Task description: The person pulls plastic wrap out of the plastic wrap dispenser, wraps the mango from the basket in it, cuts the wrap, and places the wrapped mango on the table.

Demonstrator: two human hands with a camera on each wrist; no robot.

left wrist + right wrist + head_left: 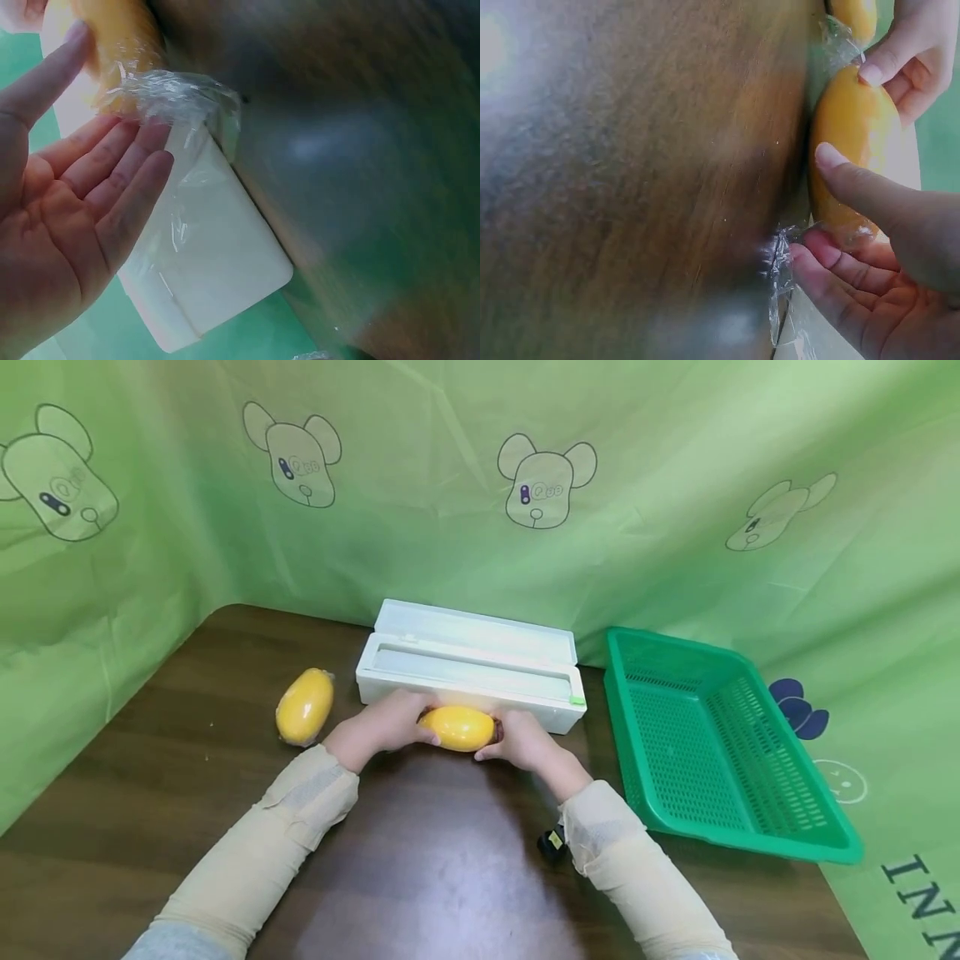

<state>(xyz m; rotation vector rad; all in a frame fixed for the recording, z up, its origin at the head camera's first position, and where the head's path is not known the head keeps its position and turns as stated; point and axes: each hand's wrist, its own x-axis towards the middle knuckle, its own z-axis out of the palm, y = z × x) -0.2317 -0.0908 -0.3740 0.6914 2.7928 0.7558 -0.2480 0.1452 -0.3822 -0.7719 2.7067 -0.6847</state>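
Observation:
A yellow oval fruit (459, 728) is held between both hands, just in front of the white cling film dispenser (468, 681). My left hand (392, 720) grips its left end, the thumb (66, 56) lying on the skin and the fingers under the end. Loose clear cling film (176, 97) bunches past those fingertips. At the other end my right hand (889, 277) holds the fruit, thumb on top and fingers curled beneath. More crumpled film (780, 274) sticks out by the right fingertips. The dispenser's lid (476, 631) is tipped back.
A second yellow fruit (304, 707), wrapped in film, lies left of the dispenser. The green basket (637, 752) stands at the right. A small black object with a yellow label (553, 843) sits beside the right forearm. Green printed cloth (420, 527) hangs behind the wooden table (420, 877).

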